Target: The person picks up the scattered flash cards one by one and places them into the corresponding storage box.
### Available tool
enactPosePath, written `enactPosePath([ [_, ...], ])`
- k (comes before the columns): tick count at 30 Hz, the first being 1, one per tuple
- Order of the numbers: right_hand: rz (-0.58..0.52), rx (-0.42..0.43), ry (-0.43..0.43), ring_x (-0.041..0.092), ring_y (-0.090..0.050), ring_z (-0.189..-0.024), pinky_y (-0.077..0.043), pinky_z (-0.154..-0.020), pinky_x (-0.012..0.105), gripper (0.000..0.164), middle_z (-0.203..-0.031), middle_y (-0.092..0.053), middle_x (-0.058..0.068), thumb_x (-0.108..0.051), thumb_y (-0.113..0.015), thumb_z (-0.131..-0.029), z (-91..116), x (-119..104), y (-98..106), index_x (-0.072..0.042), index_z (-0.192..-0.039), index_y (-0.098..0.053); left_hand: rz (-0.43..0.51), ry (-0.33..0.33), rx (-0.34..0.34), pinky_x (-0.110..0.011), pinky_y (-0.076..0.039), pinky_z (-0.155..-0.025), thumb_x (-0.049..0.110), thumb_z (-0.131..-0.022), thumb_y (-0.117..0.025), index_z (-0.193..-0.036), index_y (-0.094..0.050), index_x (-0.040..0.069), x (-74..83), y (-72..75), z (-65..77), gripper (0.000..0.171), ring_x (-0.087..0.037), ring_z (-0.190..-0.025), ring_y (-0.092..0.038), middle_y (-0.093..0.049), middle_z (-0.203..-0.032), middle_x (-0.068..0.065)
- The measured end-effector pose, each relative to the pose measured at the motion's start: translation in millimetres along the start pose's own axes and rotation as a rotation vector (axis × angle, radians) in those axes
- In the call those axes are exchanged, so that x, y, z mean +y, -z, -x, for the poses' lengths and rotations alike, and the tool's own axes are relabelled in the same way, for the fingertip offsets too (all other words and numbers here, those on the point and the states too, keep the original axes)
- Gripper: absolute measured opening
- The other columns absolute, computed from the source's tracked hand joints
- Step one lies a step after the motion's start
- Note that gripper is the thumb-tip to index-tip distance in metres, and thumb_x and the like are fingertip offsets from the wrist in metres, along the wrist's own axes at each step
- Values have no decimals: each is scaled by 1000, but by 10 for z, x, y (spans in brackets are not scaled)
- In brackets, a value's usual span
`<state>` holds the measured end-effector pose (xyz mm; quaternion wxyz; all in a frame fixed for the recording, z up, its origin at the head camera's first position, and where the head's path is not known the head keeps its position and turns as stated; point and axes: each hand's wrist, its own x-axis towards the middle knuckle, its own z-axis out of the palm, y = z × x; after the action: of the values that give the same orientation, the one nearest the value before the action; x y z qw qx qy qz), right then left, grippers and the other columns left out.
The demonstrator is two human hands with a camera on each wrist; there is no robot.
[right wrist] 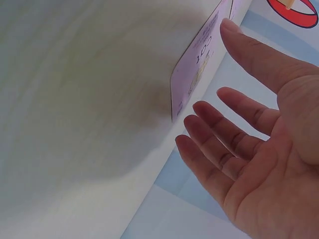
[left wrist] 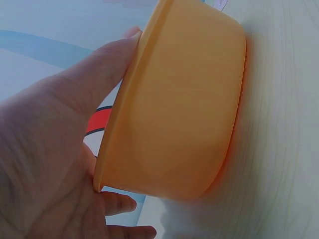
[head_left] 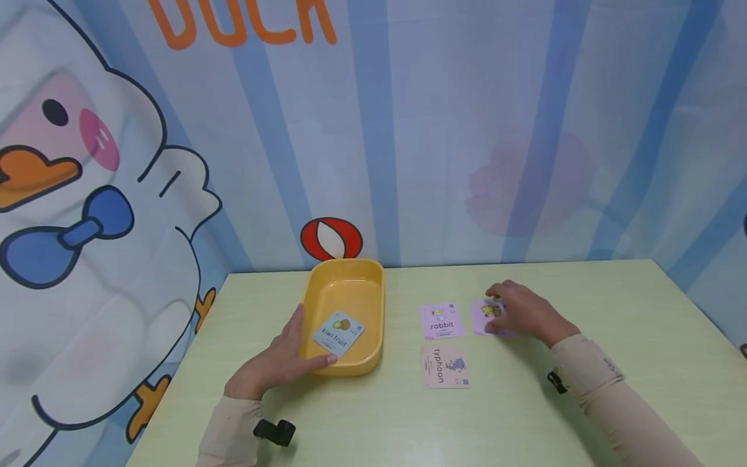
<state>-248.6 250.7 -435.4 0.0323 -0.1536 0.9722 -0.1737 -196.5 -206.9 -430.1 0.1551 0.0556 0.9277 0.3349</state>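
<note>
A yellow plastic tray stands on the table with a blue "kiwi fruit" card inside. My left hand holds the tray at its near-left corner, thumb over the near rim and fingers along the left side; the left wrist view shows the tray's outer wall close up. A purple "cat" card lies flat under my right hand, which hovers with thumb and fingers spread apart and nothing between them. Part of that card is hidden by the hand in the head view.
Left of the cat card lies a purple "rabbit" card. Nearer to me is a pink "typhoon" card, its text turned sideways. The pale wood-grain table ends at a printed backdrop behind and at the left.
</note>
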Motion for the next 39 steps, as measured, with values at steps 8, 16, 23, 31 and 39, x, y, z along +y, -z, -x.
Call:
enactPosePath([
  [8,8,-10,-15,39,-58,-111,-50,-96,57,68,-124,-61,23,-28,-88,-79,6,12,17,5,-131,-60,23,-13,4,-64,-29,-117,60,-81,-77,-162,8,16,11,-4,-3,126,-36,-141,-32,-18,-165,-15],
  [16,5,-26,-28,40,-56,-111,-49,-95,58,69,-123,-59,23,-29,-89,-77,-13,46,4,5,-130,-60,7,-18,7,-65,-28,-116,60,-82,-76,-162,7,15,30,2,-8,125,-37,-142,-30,-17,-166,-15],
  [23,-27,-42,-48,40,-53,-108,-49,-92,57,67,-121,-56,24,-28,-90,-77,-9,45,17,5,-128,-61,18,-30,11,-64,-30,-116,59,-82,-77,-162,5,15,7,-12,-22,123,-35,-138,-34,-23,-162,-14],
  [31,-70,-78,-117,37,-48,-105,-46,-92,55,66,-121,-53,22,-27,-91,-77,-63,52,13,3,-126,-59,28,-36,17,-62,-29,-117,58,-81,-78,-162,6,16,-28,-30,-32,124,-34,-139,-33,-23,-162,-14],
  [39,-66,-107,-151,36,-47,-102,-46,-90,51,61,-116,-54,19,-29,-92,-75,-132,93,-7,1,-118,-59,35,-27,14,-63,-28,-117,59,-81,-78,-163,7,17,-35,-30,-32,125,-34,-140,-33,-21,-164,-14],
])
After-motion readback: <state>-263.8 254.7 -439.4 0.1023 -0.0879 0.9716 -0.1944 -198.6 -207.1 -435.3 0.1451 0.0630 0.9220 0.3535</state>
